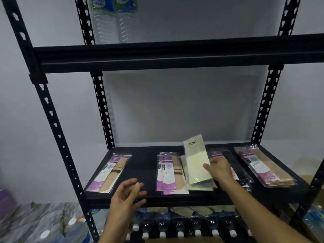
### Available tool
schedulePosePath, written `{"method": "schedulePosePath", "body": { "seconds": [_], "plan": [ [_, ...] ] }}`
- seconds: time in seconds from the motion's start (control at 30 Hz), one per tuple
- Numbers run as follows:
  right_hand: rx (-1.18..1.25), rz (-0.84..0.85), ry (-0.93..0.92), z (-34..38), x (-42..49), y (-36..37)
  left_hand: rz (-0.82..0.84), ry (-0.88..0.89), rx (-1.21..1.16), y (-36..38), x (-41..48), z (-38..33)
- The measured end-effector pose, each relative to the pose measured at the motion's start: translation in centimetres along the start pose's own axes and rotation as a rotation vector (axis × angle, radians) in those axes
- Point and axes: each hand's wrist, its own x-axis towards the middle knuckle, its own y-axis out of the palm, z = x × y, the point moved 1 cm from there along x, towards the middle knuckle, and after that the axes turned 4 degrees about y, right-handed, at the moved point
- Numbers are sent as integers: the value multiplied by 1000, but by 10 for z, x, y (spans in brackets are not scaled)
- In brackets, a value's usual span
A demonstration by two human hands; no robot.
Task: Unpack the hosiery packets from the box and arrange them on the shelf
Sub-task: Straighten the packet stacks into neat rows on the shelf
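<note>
Working at a black shelf (143,165), with water bottles (180,225) lined up under its front edge. Filling the board in piles: a single purple packet (108,172) near the left edge, a purple pile (168,172) at the middle, a pale pile (198,185) touching its right side, dark packets (233,165) beyond that, and a tan pile (263,167) by the right edge. Holding a pale packet (196,160) over the pale pile, near end resting on it, far end tilted up off the board. Pinching that packet at its right edge with the right hand (219,168). Hovering the left hand (128,193) at the front edge, fingers loosely spread and holding nothing. Probably best finished by laying the far end flat, squaring the corners to the pile below, steadying with the free hand, and letting go only once flush.
</note>
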Motion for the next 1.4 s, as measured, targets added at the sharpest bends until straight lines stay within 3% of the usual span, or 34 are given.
{"method": "schedulePosePath", "body": {
  "seconds": [0.2, 0.43, 0.53, 0.67, 0.83, 0.97, 1.23, 1.4],
  "plan": [
    [-376, -10, 59, -6, 13, 23, -79, -29, 13, -37, 12, 4],
    [-664, -107, -1, -12, 3, 25, -122, -77, 70, -55, 26, 14],
    [-740, -156, -90, -13, 3, 24, -142, -88, 200, -59, 35, 18],
    [-648, -170, -173, -14, 1, 26, -193, 22, 595, -63, 53, 20],
    [-539, -178, -228, -18, -9, 26, -144, 230, 1170, -66, 91, 22],
    [-481, -183, -262, -20, -16, 25, -143, 98, 1478, -79, 122, 25],
    [-378, -204, -363, -18, -24, 21, -163, -311, 1543, -96, 161, 31],
    [-318, -216, -388, -14, -27, 22, -180, -355, 1520, -105, 176, 30]
  ]
}}
